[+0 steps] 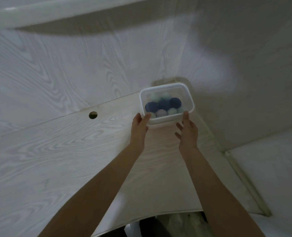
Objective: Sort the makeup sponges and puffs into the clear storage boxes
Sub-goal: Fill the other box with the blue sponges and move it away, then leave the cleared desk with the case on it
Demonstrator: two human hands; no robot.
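A clear storage box [188, 93] stands at the far right of a pale wood-grain desk, close to the corner of the walls. Inside lie several makeup sponges: dark blue ones [175, 102], pale green ones [171, 111] and a lilac one [161, 113]. My left hand [138, 127] touches the box's near left corner with its fingertips. My right hand [187, 130] touches the near right corner, thumb up against the rim, the other fingers spread. Neither hand is closed around the box. The picture is blurred.
The desk [65, 151] has a round cable hole [93, 115] left of the box. A wood-grain wall panel [73, 65] rises behind the desk, and a plain wall [253, 48] closes the right side. A white surface [270, 168] lies lower right.
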